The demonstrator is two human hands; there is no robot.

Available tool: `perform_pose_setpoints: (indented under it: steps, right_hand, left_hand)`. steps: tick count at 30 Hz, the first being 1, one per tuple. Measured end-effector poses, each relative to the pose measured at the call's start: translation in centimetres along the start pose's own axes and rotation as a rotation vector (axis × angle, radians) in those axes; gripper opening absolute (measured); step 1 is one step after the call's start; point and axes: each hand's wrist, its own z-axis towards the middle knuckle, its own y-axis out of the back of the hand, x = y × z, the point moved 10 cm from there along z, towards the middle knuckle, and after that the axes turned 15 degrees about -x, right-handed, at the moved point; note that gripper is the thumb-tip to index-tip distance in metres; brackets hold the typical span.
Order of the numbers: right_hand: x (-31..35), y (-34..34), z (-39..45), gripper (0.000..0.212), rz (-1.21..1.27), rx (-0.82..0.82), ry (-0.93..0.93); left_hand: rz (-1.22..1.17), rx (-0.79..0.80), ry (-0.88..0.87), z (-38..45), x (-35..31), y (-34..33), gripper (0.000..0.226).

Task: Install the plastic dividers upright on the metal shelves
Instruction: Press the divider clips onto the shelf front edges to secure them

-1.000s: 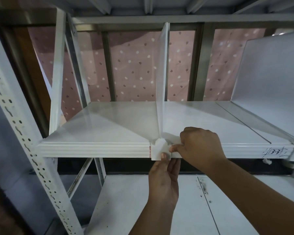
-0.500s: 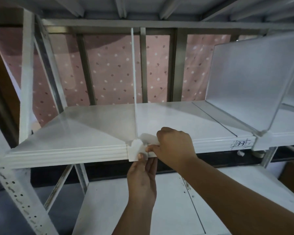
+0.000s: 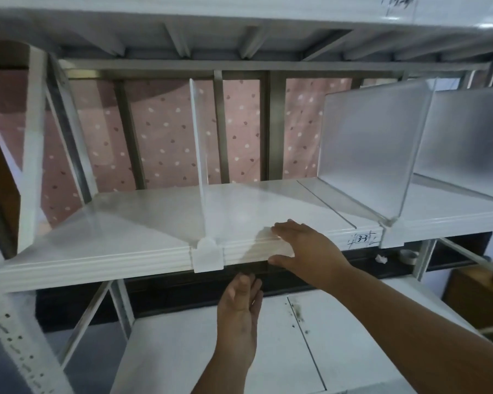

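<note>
On the front lip of the metal shelf (image 3: 97,257), a clear plastic divider (image 3: 198,155) stands upright, its white clip (image 3: 207,255) hooked over the edge so the thin panel cannot tip. Both hands hold nothing. At about 3 o'clock from the clip, the right hand (image 3: 305,248) spreads its fingers (image 3: 285,227) flat along the lip, apparently steadying or checking it. At 6 o'clock, below the shelf, the left hand (image 3: 239,308) hangs relaxed, fingers straight. Further toward 3 o'clock, a second divider (image 3: 365,155) already stands clipped, suggesting evenly spaced bays.
</note>
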Motion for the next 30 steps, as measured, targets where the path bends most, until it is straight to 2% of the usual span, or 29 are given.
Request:
perform_pose_setpoints:
  steps: [5,9,15,17,20,22,26,27,29,30]
  right_hand:
    - [-6.2,5.2,-2.5,0.056,-0.054,-0.106,-0.105]
    - [-12.4,10.3,-5.4,0.044,-0.081,-0.198,-0.238]
    - [-21.3,16.0,-9.2,0.029,-0.213,-0.205,-0.366]
    - [-23.8,16.1,-9.4,0.03,-0.23,-0.157,-0.412]
    - [-26.9,15.1,-8.7,0.036,-0.197,-0.08,-0.474]
    - [-28.1,14.1,-7.4,0.042,-0.187,-0.036,-0.455]
    - [-29.0,11.4,-4.5,0.053,-0.101,0.031,-0.389]
    - [-28.9,10.7,-3.7,0.049,-0.051,0.044,-0.369]
    - [-28.7,9.5,-2.5,0.017,-0.041,0.069,-0.304]
    - [-28.7,9.2,-2.1,0.019,-0.062,0.077,-0.276]
  left_hand:
    - [0.046,0.046,0.093,-1.9,5.1,-4.4,0.075]
    - [0.076,0.147,0.184,-3.9,9.8,-10.0,0.081]
    - [0.101,0.285,0.303,-6.5,16.9,-18.8,0.075]
    - [0.097,0.276,0.36,-7.2,19.3,-21.1,0.06]
    - [0.078,0.276,0.426,-7.2,21.8,-24.4,0.025]
    - [0.06,0.26,0.448,-6.8,22.5,-26.1,0.014]
    - [0.003,0.242,0.448,-5.7,23.0,-28.1,0.017]
    - [-0.018,0.231,0.454,-5.5,23.1,-28.4,0.019]
    - [-0.049,0.188,0.46,-4.8,23.2,-28.5,0.028]
    - [-0.056,0.176,0.458,-4.5,23.2,-28.5,0.031]
